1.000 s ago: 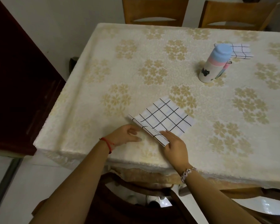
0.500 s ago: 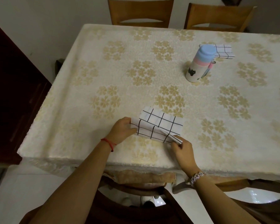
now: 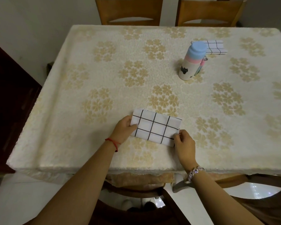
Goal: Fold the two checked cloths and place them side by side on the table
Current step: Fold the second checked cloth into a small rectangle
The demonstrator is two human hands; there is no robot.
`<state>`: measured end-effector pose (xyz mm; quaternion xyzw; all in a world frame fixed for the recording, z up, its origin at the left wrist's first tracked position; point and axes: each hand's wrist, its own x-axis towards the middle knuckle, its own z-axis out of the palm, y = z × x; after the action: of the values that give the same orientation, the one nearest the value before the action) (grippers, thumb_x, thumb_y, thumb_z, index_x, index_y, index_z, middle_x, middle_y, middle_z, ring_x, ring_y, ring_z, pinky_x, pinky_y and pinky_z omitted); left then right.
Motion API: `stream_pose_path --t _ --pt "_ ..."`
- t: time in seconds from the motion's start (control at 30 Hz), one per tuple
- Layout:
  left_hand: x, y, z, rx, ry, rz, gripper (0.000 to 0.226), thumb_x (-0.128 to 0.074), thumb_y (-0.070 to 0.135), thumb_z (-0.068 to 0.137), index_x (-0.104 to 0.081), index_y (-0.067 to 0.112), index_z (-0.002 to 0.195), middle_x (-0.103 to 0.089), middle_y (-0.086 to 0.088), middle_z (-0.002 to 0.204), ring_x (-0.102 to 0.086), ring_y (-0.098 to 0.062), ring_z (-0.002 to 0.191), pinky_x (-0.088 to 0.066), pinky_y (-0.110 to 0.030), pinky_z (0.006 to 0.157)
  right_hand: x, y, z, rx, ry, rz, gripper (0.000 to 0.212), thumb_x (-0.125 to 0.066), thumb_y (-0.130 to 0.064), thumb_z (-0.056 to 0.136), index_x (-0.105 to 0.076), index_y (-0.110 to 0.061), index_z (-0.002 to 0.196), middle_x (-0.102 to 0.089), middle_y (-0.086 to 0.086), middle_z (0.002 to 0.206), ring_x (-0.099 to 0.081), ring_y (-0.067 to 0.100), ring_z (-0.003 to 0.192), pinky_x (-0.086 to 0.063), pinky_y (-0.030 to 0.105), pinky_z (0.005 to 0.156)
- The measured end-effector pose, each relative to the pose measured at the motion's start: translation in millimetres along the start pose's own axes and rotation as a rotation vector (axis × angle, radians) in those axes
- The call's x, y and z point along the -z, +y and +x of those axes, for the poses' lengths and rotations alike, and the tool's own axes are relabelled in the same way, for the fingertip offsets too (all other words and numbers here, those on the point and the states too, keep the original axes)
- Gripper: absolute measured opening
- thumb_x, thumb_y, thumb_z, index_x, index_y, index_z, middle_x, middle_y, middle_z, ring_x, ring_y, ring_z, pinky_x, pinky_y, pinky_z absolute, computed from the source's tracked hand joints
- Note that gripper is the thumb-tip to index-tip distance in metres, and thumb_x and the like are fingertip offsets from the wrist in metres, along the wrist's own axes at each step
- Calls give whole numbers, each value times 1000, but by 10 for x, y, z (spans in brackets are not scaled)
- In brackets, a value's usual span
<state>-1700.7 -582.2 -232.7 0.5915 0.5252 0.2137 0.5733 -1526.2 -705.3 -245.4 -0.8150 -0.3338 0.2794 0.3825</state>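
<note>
A white cloth with black checks [image 3: 156,127] lies folded into a flat rectangle near the table's front edge. My left hand [image 3: 124,129] holds its left end, thumb on top and fingers curled at the edge. My right hand [image 3: 184,143] pinches its near right corner. A second checked cloth [image 3: 216,47] lies folded at the back right of the table [image 3: 88,70], partly hidden behind a bottle.
A bottle [image 3: 192,60] with a blue lid, pink band and cream body stands upright at the back right, in front of the second cloth. Two wooden chairs [image 3: 128,12] stand at the far side. A dark cabinet [image 3: 8,95] is to the left.
The near cloth went from a square with one edge turned over to a narrower folded rectangle. Both hands moved from its near edge to its two ends.
</note>
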Motion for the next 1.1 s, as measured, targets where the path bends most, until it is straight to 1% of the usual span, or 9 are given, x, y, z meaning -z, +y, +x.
stream_pose_path --t 0.2,0.27,0.33,0.43,0.57,0.73,0.87,0.97,1.1 --pt "-42 -40 98 -21 45 169 38 -54 -1 87 -49 5 124 -65 -17 101 -54 -12 72 -43 -8 56 -1 -25 143 -59 -4 -23 16 -45 -8 91 -53 0 79 -51 12 66 -41 22 57 -27 29 48" --pt "-64 -53 121 -27 54 221 42 -54 1 87 -47 8 128 -59 -4 80 -49 -7 63 -41 -9 54 2 -19 166 -61 4 -22 14 -48 -7 89 -54 -2 78 -51 8 62 -43 24 58 -28 28 48" --pt "-85 -61 144 -38 64 260 44 -54 2 88 -45 10 130 -46 5 67 -44 -7 59 -39 -6 49 8 -25 170 -65 30 -19 10 -49 -6 89 -59 -5 90 -53 3 61 -46 24 56 -32 27 47" --pt "-111 -72 178 -65 60 316 46 -53 4 89 -43 15 133 -38 5 65 -38 -10 56 -36 -11 49 13 -24 168 -34 74 -70 31 -50 -8 90 -51 -5 121 -56 0 68 -51 17 54 -43 30 51" --pt "-136 -120 200 -87 60 373 51 -52 3 88 -41 20 136 -36 2 67 -37 -12 59 -36 -16 52 5 16 204 0 107 -155 22 -50 -10 90 -51 -7 112 -64 7 78 -57 24 61 -47 37 53" --pt "-150 -70 147 -118 78 506 52 -54 12 88 -40 20 138 -50 -1 85 -49 -17 72 -40 -26 61 -21 74 264 19 138 -265 17 -50 -11 89 -56 -7 105 -59 11 99 -54 24 75 -33 27 50" --pt "-145 -29 125 -301 211 740 52 -60 25 86 -45 17 135 -55 -8 122 -53 -24 108 -48 -32 84 -45 -7 238 170 228 -307 24 -52 -8 87 -58 -4 110 -55 14 115 -50 30 105 -38 29 74" --pt "-215 -53 164 -397 109 839 51 -57 29 89 -44 18 137 -37 -10 147 -33 -26 136 -29 -39 111 -153 -73 194 410 109 -348 36 -43 -13 89 -57 0 120 -56 19 127 -49 36 121 -39 40 99" --pt "-397 -91 210 -404 -56 1007 51 -37 36 97 -25 27 145 -10 0 158 -1 -19 147 0 -39 118 -380 -24 169 514 -118 -601 55 -26 -28 90 -43 -4 136 -41 15 144 -32 34 137 -21 45 110"
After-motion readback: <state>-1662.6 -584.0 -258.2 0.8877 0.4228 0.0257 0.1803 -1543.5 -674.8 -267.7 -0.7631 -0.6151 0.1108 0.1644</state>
